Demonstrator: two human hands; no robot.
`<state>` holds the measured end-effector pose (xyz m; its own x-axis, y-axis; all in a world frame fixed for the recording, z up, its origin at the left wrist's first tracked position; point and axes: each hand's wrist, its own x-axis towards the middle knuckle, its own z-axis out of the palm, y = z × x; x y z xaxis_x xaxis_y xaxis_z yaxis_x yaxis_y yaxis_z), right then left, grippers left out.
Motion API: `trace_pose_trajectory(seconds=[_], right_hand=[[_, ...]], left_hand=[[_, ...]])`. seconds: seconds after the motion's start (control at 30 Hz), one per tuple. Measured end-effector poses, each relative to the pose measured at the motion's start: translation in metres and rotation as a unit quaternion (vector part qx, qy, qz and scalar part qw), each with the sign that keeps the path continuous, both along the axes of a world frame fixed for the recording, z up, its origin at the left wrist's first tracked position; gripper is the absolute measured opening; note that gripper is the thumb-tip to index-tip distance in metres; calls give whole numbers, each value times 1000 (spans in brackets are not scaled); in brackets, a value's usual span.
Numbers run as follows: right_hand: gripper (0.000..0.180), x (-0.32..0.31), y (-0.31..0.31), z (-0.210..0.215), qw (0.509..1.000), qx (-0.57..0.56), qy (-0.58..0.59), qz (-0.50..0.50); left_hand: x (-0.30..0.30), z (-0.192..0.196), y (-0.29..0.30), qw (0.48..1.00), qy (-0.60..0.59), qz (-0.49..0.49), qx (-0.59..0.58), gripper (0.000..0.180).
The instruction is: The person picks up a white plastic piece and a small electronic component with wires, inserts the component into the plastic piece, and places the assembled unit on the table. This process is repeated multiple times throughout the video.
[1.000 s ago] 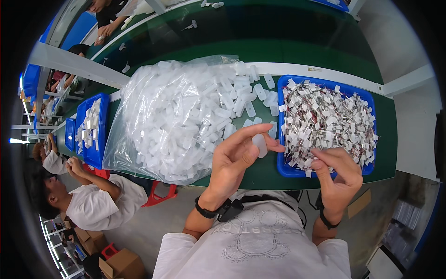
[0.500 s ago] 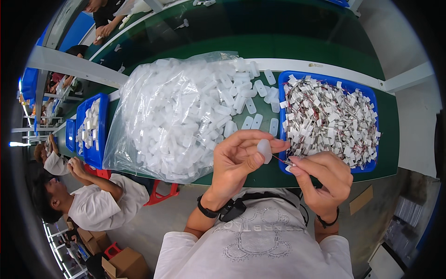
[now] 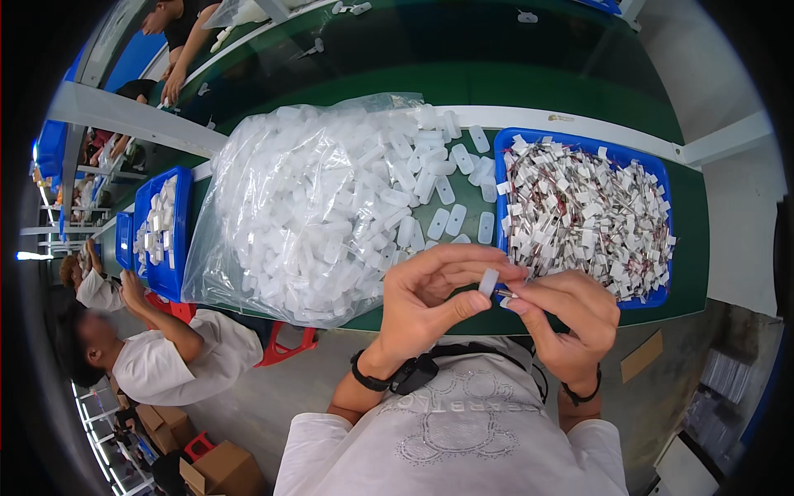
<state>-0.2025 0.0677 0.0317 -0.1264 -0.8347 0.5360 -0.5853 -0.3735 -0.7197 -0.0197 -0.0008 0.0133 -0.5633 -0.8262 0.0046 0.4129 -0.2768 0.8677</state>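
Thumb and fingers of my left hand (image 3: 434,298) pinch a small translucent white plastic housing (image 3: 489,283), which is tilted up on edge. Close against it, my right hand (image 3: 575,318) grips a thin wired part (image 3: 504,296) with a small white piece and a metallic tip. Fingertips partly hide where the two parts meet, so I cannot tell how far one is inside the other. Behind my left hand lies a large clear plastic bag (image 3: 289,215) full of the same white housings, with several loose ones beside it. Behind my right hand is a blue tray (image 3: 667,198) heaped with wired parts bearing white tags.
A white rail (image 3: 579,126) divides the green worktable (image 3: 691,248) from a dark green belt (image 3: 496,74) carrying a few white pieces. Blue trays (image 3: 178,281) with white parts stand at left. A co-worker in a white shirt (image 3: 186,364) sits there; others work across the belt.
My left hand has turned the housing and brought it rightward, close to my right hand; the red wire between them no longer shows. Pieces on the belt have shifted left, and a co-worker's arm across it has moved.
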Motion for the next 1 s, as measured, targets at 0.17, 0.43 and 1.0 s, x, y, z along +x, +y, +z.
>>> trace_pose_trajectory(seconds=[0.17,0.43,1.0], right_hand=[[20,-2,4,-1,998,44,-47,17],[17,-7,9,-16,983,80,-162,44],[22,-5,0,3,992,-62,108,-9]], left_hand=[[1,2,-2,990,-56,23,-126,42],[-1,23,4,922,-159,105,-336,36],[8,11,1,994,-49,-79,58,33]])
